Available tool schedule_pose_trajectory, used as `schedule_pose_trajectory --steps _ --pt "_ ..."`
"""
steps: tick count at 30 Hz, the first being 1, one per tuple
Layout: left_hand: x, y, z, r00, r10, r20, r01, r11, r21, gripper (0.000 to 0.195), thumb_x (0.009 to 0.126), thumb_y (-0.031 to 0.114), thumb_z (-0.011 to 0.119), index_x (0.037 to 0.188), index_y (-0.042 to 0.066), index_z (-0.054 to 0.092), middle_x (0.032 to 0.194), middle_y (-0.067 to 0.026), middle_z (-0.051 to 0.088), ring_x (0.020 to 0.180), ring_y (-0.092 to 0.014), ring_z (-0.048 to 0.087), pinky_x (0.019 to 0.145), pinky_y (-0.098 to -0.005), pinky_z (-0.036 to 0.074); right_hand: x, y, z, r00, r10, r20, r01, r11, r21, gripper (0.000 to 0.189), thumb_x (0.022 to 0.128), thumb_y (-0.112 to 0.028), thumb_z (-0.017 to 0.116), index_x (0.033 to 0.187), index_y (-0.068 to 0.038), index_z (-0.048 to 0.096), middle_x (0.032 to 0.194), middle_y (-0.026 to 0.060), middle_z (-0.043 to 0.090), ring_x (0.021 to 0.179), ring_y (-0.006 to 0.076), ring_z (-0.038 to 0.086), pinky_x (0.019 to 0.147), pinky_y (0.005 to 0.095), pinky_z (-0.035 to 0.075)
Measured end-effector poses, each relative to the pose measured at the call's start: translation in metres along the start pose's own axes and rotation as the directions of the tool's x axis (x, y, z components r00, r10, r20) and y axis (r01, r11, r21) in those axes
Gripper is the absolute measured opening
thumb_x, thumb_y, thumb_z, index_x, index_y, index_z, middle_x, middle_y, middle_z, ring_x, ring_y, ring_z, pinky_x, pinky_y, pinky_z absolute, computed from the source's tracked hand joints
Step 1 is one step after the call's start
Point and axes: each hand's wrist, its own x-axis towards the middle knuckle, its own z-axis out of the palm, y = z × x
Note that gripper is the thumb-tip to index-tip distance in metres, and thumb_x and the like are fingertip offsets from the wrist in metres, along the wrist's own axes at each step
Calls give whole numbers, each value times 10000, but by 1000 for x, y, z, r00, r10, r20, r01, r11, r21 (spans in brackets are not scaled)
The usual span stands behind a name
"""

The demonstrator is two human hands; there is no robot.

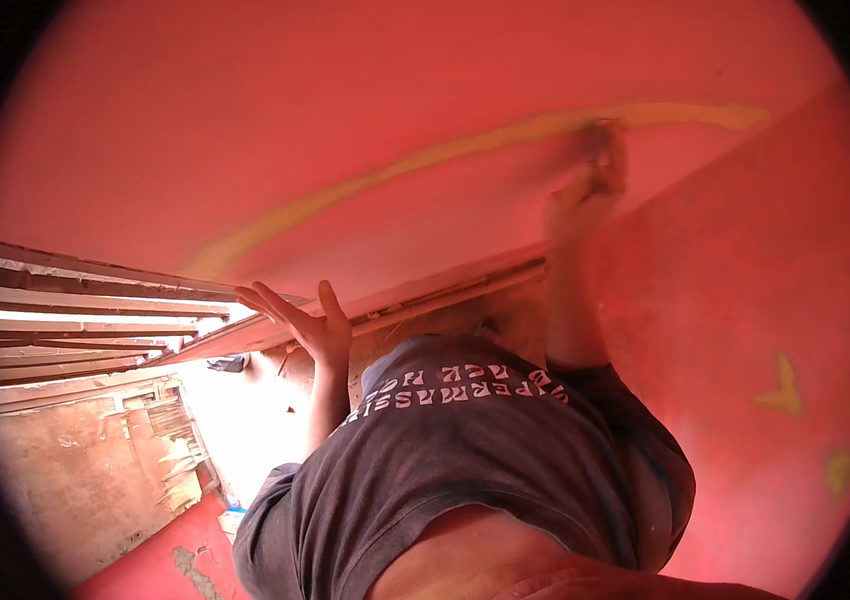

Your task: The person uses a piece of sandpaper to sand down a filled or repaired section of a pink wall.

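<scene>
A red painted wall (pixel 267 90) fills the view before me, crossed by a long curved yellow-orange stripe (pixel 402 171). My right hand (pixel 591 196) is raised near the stripe's right part, close to the corner with the adjoining wall. Its fingers close on a dark object (pixel 594 142), too blurred to name, which meets the lower side of the stripe. Motion blurs the hand as well. Lower down, my left hand (pixel 320 326) holds nothing, its fingers spread beside the wall's left lower edge. Whether it touches that edge I cannot tell.
Slatted bars (pixel 87 304) of an opening lie at the left. Below them is a worn brown door or panel (pixel 72 465) with splintered edges, beside a bright doorway (pixel 245 420). The adjoining red wall (pixel 702 285) on the right bears small yellow marks (pixel 783 390).
</scene>
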Motion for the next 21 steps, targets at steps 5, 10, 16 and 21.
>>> schedule_pose_trajectory --steps 5,10,16,21 --pt "4 -22 -26 997 7 74 2 993 -117 864 980 303 615 1635 68 101 1680 -274 -10 1535 -508 -48 1200 -675 34 -24 -24 6 980 -188 71 201 943 -265 283 1037 -185 522 1148 45 645 1385 208 608 1292 354 568 1088 459 373" --pt "3 -32 -47 974 166 155 -139 975 -172 816 941 142 559 1631 63 130 1681 -273 29 1540 -505 -25 1207 -656 62 -50 -68 17 949 -169 267 237 939 -250 354 1072 -247 450 1238 14 621 1321 226 631 1228 372 598 1066 487 388" --pt "2 -52 -69 972 123 199 -76 971 -227 774 995 363 570 1626 98 208 1689 -252 32 1542 -498 -25 1199 -668 68 -108 -97 55 971 158 181 -158 987 -17 281 1067 -246 438 1084 -20 604 1287 193 642 1225 376 595 1095 502 364" --pt "-7 -69 -79 969 88 230 -23 962 -273 721 1041 432 471 1623 90 216 1694 -234 51 1551 -473 -20 1210 -644 60 -110 -134 76 956 -216 196 237 968 -87 240 978 -162 571 1182 -73 664 1291 115 647 1165 288 603 1047 450 364"
